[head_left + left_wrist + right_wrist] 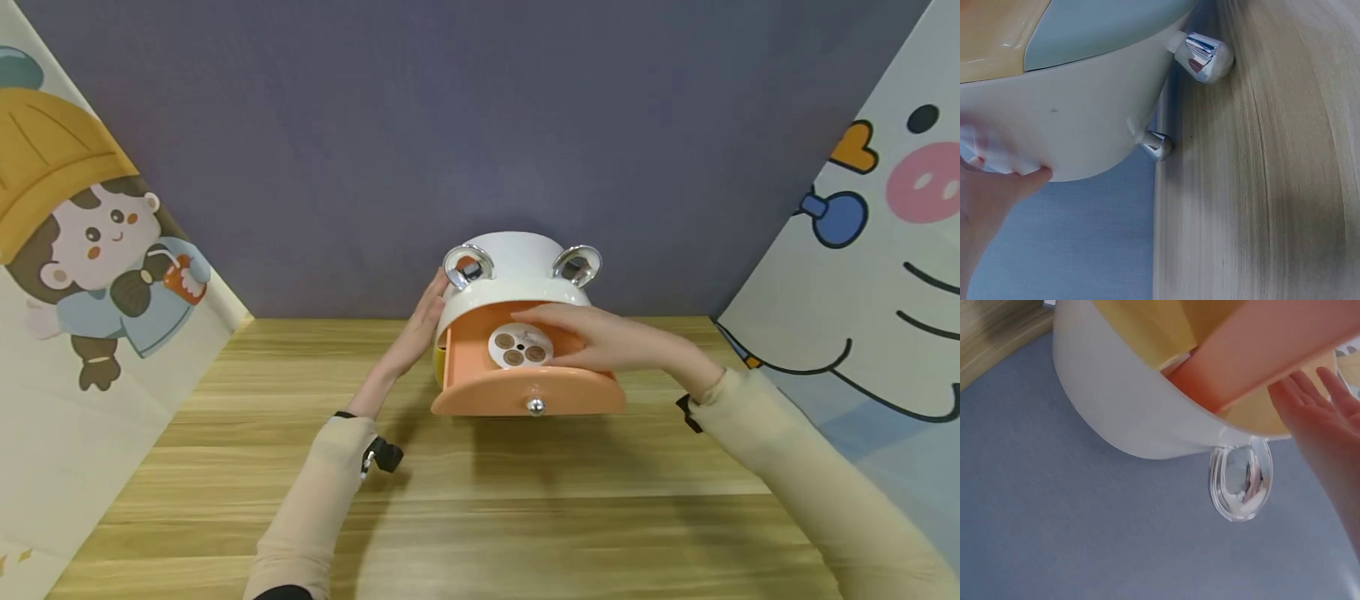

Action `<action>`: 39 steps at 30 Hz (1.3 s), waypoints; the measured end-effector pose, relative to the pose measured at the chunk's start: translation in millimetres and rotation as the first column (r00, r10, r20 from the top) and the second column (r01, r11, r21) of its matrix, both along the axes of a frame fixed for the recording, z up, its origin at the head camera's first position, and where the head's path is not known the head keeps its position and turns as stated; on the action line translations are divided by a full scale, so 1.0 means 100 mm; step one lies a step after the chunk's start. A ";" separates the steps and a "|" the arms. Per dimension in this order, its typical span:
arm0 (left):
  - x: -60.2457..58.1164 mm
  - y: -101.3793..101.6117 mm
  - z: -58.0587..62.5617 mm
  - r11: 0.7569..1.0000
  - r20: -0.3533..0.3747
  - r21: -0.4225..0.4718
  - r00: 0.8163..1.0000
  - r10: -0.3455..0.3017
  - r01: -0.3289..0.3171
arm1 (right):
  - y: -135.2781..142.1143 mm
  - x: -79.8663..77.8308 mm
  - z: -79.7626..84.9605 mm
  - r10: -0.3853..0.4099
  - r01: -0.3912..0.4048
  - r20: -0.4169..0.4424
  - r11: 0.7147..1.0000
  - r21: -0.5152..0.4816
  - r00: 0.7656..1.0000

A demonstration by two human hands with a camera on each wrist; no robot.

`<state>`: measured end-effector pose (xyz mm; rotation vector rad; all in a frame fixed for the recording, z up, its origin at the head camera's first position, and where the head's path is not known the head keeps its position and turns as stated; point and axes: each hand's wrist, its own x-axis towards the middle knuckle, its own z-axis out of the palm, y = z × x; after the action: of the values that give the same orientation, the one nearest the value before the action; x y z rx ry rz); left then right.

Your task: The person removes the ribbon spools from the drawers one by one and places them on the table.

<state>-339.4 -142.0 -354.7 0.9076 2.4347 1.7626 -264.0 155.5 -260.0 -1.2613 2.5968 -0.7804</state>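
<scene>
I have the right hand point(600, 333) reaching into the orange drawer point(480, 394), its fingers and thumb parted at the edge of a white disc point(521, 337) with four brown circles; from this end I can't tell whether they pinch it or merely touch. The disc is inside the drawer, directly to the left of those fingers, so I would work from its rim, thumb on one side and fingertips opposite, leaving the brown circles alone. The drawer stands pulled out around the fingers, its silver knob point(536, 407) in front of the thumb. That overhang strikes me as the weak point: a downward lean there could tip everything, so I'd go lightly, wrist clear of the drawer's wall. Behind the right fingers is the white cabinet point(517, 275), topped by silver ears point(592, 267). The left hand point(422, 323) lies against its side, fingers stretched out and wrapped round nothing that I can see, a sound brace provided the pressure is gentle and even. Below the left fingers, silver feet point(1207, 59) rest on the worktop point(525, 517); farthest off, past both hands, rises the dark wall point(487, 125).
</scene>
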 end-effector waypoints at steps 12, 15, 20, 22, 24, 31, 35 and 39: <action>-0.01 0.02 0.02 1.000 -0.006 0.004 1.000 0.007 -0.007 | -0.15 -0.14 -0.03 0.014 -0.013 -0.014 0.997 0.076 1.000; -0.01 0.03 0.03 1.000 -0.016 0.006 1.000 0.005 -0.004 | -0.15 -0.13 -0.05 -0.001 0.005 -0.040 0.996 0.090 0.999; -0.08 0.03 -0.03 1.000 -0.019 0.007 1.000 0.005 -0.005 | -0.16 -0.13 -0.07 -0.013 0.020 -0.085 0.997 0.075 0.996; -0.14 0.01 -0.11 1.000 -0.025 0.001 1.000 0.015 -0.014 | -0.16 -0.12 -0.07 -0.013 0.019 -0.091 0.997 0.070 0.996; -0.21 0.00 -0.19 1.000 -0.034 0.000 0.999 0.022 -0.022 | -0.17 -0.11 -0.06 -0.010 0.015 -0.083 0.998 0.067 0.997; -0.28 -0.03 -0.28 1.000 -0.044 -0.002 0.999 0.027 -0.027 | -0.16 -0.08 0.00 -0.002 0.004 -0.030 0.997 0.071 1.000; -0.28 -0.03 -0.28 0.999 -0.039 -0.009 0.999 0.031 -0.031 | -0.14 -0.06 0.05 -0.006 0.007 -0.009 0.999 0.043 1.000; -0.28 -0.04 -0.29 1.000 -0.031 -0.007 0.999 0.028 -0.028 | -0.13 -0.05 0.11 -0.006 0.006 0.015 1.000 0.019 1.000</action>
<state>-367.1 -145.9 -383.4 0.9112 2.4838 1.7598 -269.0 142.2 -248.9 -1.2382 2.5910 -0.7610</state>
